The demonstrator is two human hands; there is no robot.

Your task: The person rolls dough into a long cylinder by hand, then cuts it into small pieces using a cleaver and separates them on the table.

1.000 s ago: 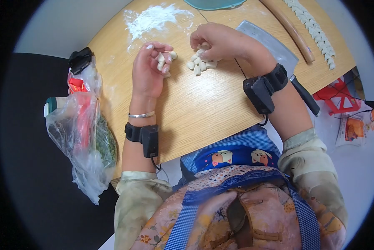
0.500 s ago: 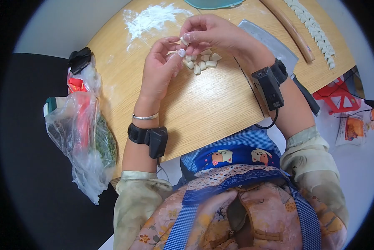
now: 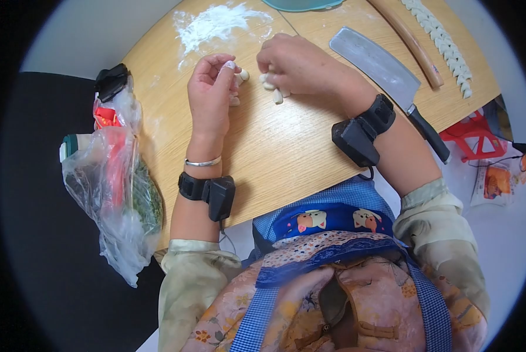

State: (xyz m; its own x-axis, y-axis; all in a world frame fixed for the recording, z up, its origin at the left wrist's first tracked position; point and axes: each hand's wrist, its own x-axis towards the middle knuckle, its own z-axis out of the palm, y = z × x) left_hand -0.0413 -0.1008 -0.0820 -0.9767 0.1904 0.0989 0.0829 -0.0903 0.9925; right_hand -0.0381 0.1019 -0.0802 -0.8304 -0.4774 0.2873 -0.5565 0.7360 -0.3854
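Observation:
Several small pale dough pieces [image 3: 278, 97] lie on the wooden table, partly hidden beneath my right hand [image 3: 301, 66], whose fingers are bent down over them. What those fingers hold, if anything, is hidden. To the left, my left hand [image 3: 211, 88] is curled with thumb and fingers together. Whatever may be in its pinch cannot be made out. A few more pale pieces [image 3: 243, 75] show just beside its fingers. Flour dusts the skin of my left thumb.
White flour [image 3: 216, 24] is spread at the back left. A cleaver [image 3: 380, 61], a wooden rolling pin [image 3: 409, 44] and a braided dough strip [image 3: 442, 44] lie at the right. Plastic bags [image 3: 113, 188] sit along the left edge; a teal bowl [image 3: 303, 5] stands at the back.
My hands have moved apart. The left one shifted left; the right forearm swung left, uncovering more of the cleaver. The right hand now covers much of the pile.

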